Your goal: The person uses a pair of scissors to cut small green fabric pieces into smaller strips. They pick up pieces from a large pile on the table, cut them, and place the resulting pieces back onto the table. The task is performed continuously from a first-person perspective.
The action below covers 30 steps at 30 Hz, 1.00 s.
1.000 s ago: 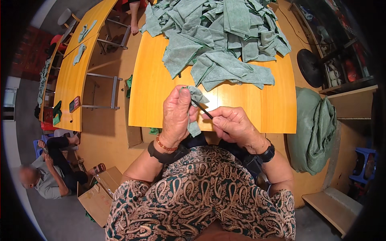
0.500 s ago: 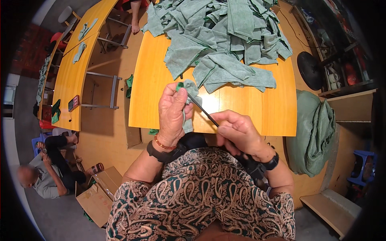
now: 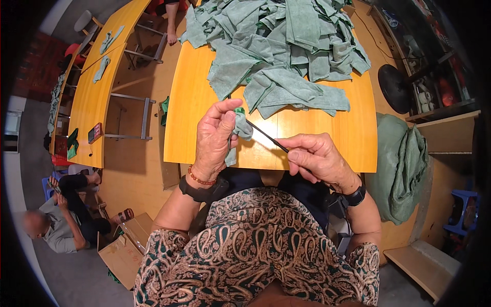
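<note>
My left hand (image 3: 212, 140) is closed on a small piece of green cloth (image 3: 242, 128) with a darker green edge, a strip of it hanging below the fingers. Between thumb and fingers, my right hand (image 3: 322, 159) pinches a thin black rod (image 3: 267, 136). The rod slants up to the left, and its far end meets the cloth at my left fingertips; whether the tip sits inside the fabric is hidden. Both hands are over the near edge of the yellow table (image 3: 197, 97). Beyond them lies a large heap of grey-green cloth pieces (image 3: 276, 43).
A big green bundle (image 3: 396, 169) stands right of the table, with a round black base (image 3: 394, 89) behind it. To the left are another long table (image 3: 97, 112), an open cardboard box (image 3: 123, 250) and a seated person (image 3: 66, 220). A blue stool (image 3: 462, 212) is far right.
My right hand has shifted right and slightly up with the black rod, which now lies at a flatter slant. My left hand has moved a little left with the cloth.
</note>
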Each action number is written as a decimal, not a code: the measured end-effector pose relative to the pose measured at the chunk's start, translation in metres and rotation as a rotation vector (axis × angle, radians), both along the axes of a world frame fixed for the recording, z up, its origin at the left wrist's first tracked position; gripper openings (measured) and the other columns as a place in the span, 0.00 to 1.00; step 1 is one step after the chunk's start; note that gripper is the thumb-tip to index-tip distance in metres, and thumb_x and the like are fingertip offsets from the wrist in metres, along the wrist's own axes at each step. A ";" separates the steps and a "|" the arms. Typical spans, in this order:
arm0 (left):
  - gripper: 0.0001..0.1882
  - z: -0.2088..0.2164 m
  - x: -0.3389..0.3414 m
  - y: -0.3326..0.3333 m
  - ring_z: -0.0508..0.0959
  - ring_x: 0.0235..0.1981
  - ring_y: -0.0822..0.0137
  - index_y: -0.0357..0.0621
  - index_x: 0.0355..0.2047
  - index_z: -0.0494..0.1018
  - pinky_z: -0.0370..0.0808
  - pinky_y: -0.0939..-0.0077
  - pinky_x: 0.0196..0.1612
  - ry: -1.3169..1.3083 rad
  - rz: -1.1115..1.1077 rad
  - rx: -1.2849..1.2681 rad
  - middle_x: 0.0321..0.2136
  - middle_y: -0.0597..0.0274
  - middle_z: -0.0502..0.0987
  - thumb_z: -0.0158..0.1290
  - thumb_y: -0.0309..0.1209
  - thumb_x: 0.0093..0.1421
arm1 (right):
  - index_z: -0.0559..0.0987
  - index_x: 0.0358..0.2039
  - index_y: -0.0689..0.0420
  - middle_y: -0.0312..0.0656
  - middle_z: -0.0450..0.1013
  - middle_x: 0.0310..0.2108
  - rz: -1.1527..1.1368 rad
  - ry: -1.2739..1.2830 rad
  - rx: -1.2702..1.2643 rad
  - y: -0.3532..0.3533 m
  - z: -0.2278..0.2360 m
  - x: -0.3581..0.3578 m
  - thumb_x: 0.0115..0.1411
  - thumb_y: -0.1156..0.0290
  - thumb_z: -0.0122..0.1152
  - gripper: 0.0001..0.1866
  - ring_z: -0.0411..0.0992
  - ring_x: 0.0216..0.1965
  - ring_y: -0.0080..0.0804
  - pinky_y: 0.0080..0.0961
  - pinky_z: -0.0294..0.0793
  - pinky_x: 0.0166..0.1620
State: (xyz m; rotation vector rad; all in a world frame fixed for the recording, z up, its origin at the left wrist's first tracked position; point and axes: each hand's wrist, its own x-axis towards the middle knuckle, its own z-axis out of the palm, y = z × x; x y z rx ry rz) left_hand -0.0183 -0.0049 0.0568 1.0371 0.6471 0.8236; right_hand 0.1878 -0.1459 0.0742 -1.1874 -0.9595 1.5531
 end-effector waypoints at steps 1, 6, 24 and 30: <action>0.10 0.001 0.004 -0.001 0.67 0.21 0.87 0.44 0.44 0.72 0.63 0.93 0.20 -0.014 0.046 0.011 0.27 0.74 0.74 0.53 0.36 0.67 | 0.76 0.55 0.59 0.35 0.73 0.21 0.006 -0.023 0.007 -0.001 -0.001 -0.001 0.66 0.75 0.53 0.17 0.62 0.12 0.12 0.11 0.60 0.15; 0.07 -0.009 0.010 0.000 0.69 0.19 0.86 0.49 0.40 0.69 0.62 0.92 0.17 -0.024 0.101 0.115 0.26 0.73 0.75 0.52 0.37 0.68 | 0.76 0.55 0.59 0.33 0.73 0.20 0.031 -0.126 0.034 0.000 -0.002 -0.001 0.66 0.75 0.53 0.17 0.62 0.12 0.13 0.12 0.61 0.15; 0.08 -0.020 0.002 -0.013 0.68 0.28 0.83 0.42 0.35 0.67 0.67 0.88 0.31 0.035 0.074 0.232 0.33 0.68 0.74 0.57 0.28 0.64 | 0.79 0.51 0.58 0.32 0.73 0.20 -0.115 -0.082 0.047 0.000 -0.025 -0.025 0.65 0.75 0.54 0.15 0.63 0.15 0.12 0.12 0.62 0.18; 0.08 -0.030 0.007 -0.025 0.70 0.29 0.80 0.42 0.35 0.66 0.69 0.86 0.33 -0.001 0.147 0.279 0.32 0.66 0.75 0.55 0.26 0.65 | 0.78 0.51 0.61 0.33 0.73 0.20 -0.165 0.136 0.028 0.010 -0.026 -0.040 0.65 0.75 0.54 0.15 0.63 0.15 0.12 0.13 0.61 0.18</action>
